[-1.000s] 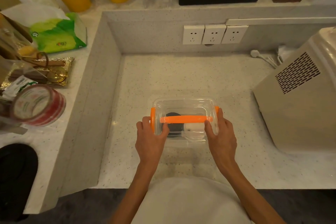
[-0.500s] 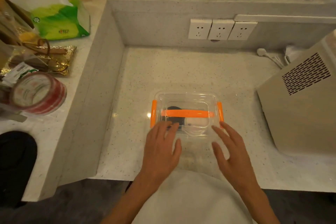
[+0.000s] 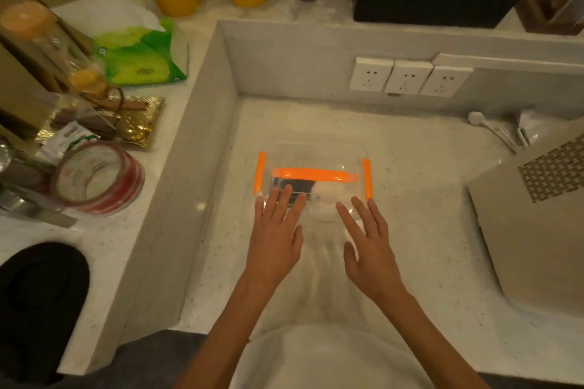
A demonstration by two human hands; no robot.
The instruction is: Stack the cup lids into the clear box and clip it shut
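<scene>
1. Clear box: sits on the speckled surface, lid on, orange handle lying across the top, an orange clip at each end.
2. Cup lids: a dark one and a pale one show through the plastic, side by side.
3. Left hand: flat, fingers spread, tips over the box's near left edge; contact cannot be told.
4. Right hand: fingers spread, holding nothing, tips at the near right corner.
5. Beige appliance: stands to the right, apart from the box.
</scene>
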